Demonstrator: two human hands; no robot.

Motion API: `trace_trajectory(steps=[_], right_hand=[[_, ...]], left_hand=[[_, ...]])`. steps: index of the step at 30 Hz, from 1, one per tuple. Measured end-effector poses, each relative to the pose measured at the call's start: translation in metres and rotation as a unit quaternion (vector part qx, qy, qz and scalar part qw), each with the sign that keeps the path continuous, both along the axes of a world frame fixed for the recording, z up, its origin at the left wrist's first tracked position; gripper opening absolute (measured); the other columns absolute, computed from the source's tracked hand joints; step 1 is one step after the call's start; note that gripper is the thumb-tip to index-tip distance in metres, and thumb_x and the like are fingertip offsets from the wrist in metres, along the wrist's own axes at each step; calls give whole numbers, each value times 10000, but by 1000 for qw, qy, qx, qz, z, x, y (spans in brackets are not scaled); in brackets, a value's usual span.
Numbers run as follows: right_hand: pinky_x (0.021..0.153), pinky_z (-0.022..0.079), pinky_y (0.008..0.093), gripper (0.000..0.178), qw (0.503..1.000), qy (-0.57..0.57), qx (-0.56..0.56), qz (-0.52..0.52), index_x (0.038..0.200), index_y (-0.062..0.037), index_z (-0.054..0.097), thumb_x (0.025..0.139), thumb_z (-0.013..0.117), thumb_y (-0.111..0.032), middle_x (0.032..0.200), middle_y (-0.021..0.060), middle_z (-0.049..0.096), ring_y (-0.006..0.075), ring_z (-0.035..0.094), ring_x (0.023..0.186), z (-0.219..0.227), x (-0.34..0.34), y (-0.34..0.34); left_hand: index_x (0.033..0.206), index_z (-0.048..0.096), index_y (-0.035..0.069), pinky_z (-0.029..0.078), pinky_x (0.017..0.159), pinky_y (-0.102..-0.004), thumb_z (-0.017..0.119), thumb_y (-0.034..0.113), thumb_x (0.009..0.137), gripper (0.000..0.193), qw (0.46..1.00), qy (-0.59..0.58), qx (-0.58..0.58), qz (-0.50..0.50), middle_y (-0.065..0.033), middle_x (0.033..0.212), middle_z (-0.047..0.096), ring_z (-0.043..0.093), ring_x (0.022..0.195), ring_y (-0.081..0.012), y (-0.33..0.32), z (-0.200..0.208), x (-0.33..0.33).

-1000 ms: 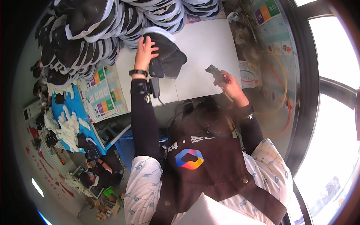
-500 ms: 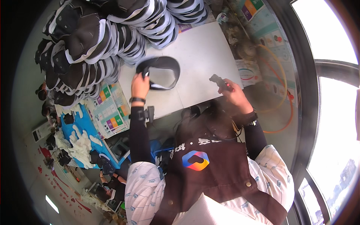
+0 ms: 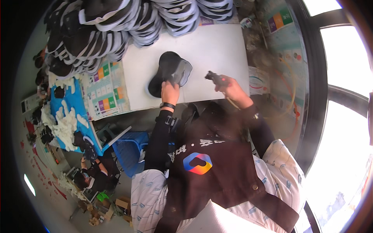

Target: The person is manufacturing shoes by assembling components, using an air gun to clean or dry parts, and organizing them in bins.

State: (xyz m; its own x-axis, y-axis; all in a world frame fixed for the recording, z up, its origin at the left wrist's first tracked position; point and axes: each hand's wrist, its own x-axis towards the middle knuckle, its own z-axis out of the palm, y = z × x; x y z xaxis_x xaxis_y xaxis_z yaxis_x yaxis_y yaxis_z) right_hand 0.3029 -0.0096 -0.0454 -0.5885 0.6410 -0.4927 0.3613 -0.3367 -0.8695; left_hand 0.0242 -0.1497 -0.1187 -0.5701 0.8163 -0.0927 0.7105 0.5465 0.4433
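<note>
My left hand [image 3: 169, 93] is closed on the near part of a black shoe upper [image 3: 168, 64], just above the white tabletop. The upper is slightly blurred, and its glossy grey inner part faces right. To its right, apart from it, my right hand [image 3: 234, 91] grips a small dark gun-like hand tool [image 3: 216, 79] with a red spot on it. The tool's tip points left toward the upper. A thin tan hose [image 3: 232, 101] hangs below the right hand.
Tall stacks of black-and-white shoe uppers [image 3: 176, 17] line the far side of the white table [image 3: 217, 42]. Pale gloves lie on a blue table [image 3: 79, 130] at the left. A blue basket [image 3: 130, 145] stands below. Another person [image 3: 93, 176] works at lower left. Windows border the right.
My left hand has moved right and turned the shoe upper, whose opening faced up before. My right hand has brought the tool left, closer to the upper. The whole view has shifted.
</note>
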Motion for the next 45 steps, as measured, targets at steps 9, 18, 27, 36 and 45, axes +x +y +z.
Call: trace_trajectory(steps=[9, 18, 27, 36, 45], right_hand=[[610, 506, 415, 230, 994, -91, 31, 46, 918, 6, 622, 749, 627, -150, 696, 163, 658, 328, 640, 616, -12, -9, 9], [684, 513, 452, 235, 981, -92, 114, 129, 925, 11, 653, 808, 527, -149, 734, 208, 674, 385, 662, 698, -33, -27, 36], [704, 498, 477, 232, 969, -90, 165, 160, 899, 5, 658, 772, 568, -167, 807, 250, 663, 458, 615, 774, -27, -36, 43], [539, 449, 330, 170, 984, -63, 61, 155, 853, 4, 631, 698, 617, -65, 657, 85, 606, 168, 561, 555, -28, -34, 45], [518, 484, 294, 196, 996, 30, -24, 75, 985, -38, 656, 799, 664, -100, 813, 26, 684, 122, 601, 689, 25, 7, 38]], left_hand=[[1210, 609, -55, 507, 883, -488, 619, 222, 950, 379, 988, -64, 125, -65, -255, 1107, 651, 616, 1023, -460, 32, 11, 44], [1265, 561, -14, 518, 880, -479, 648, 221, 950, 403, 989, -112, 85, -41, -263, 1132, 671, 641, 1034, -455, -2, 5, 45], [1266, 566, -3, 527, 858, -459, 662, 247, 955, 410, 988, -98, 118, -37, -255, 1114, 682, 659, 1007, -441, -7, -4, 42], [1270, 572, -18, 514, 899, -462, 660, 229, 953, 411, 985, -116, 119, -39, -259, 1139, 674, 649, 1043, -438, 4, 8, 41], [1026, 661, -45, 522, 825, -545, 613, 211, 890, 294, 993, 87, -76, -36, -280, 960, 688, 653, 919, -475, 32, 110, -54]])
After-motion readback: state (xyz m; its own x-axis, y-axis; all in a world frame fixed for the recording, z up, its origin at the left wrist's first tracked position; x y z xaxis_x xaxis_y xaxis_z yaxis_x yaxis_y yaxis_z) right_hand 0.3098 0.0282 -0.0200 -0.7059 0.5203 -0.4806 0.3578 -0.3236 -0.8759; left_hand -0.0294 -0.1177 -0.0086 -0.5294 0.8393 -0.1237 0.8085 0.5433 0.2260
